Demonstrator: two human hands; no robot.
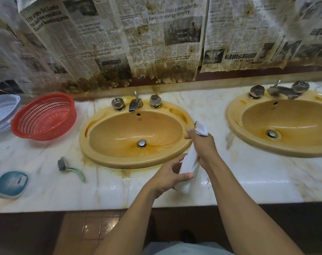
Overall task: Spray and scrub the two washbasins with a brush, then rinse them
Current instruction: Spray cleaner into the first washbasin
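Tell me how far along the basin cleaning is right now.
Nothing looks done: brown stains streak the left basin and mark the right basin. In hand: the right hand grips the spray bottle beside the left basin, and the left hand holds its base. Left: spraying, scrubbing with the brush lying on the counter, and rinsing.

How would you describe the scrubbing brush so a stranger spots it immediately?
Start at the left washbasin on the marble counter. Off its front-left rim lies the brush. Only it has a grey head and curved green handle, unlike the round red basket behind it.
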